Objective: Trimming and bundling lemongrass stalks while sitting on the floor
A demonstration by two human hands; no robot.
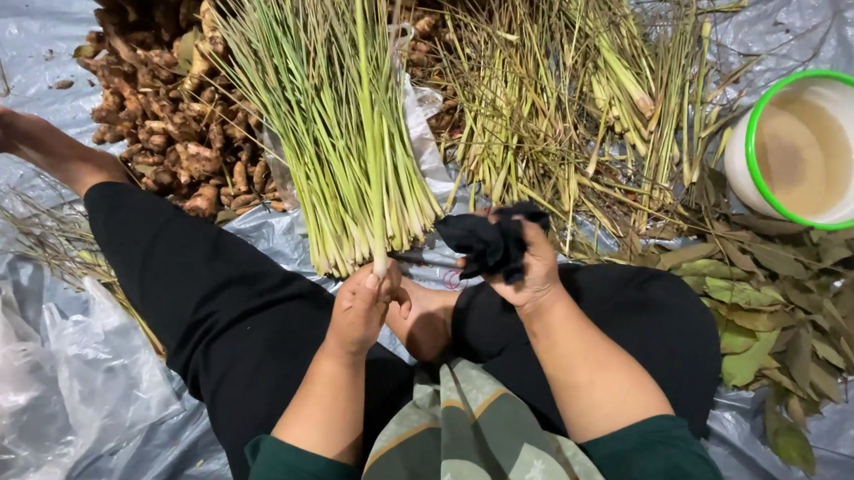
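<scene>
Here we see ginger roots (169,114) piled at the far left. Our left hand (359,309) pinches one long, pale-green lemongrass stalk (370,122) by its white base, over the trimmed bundle (339,169). Our right hand (527,264) clenches a crumpled black cloth (485,241). A white bowl (815,147) sits far right.

Soft, even overhead light; edges perhaps slightly stretched, sharp centre.

- Lemongrass bundle (331,140) lies ahead of the left hand (359,309)
- Ginger pile (169,114) lies left of the bundle
- Loose stalks (568,93) lie right of it
- Bowl (752,158) stands far right, leaves (779,303) before it
</scene>
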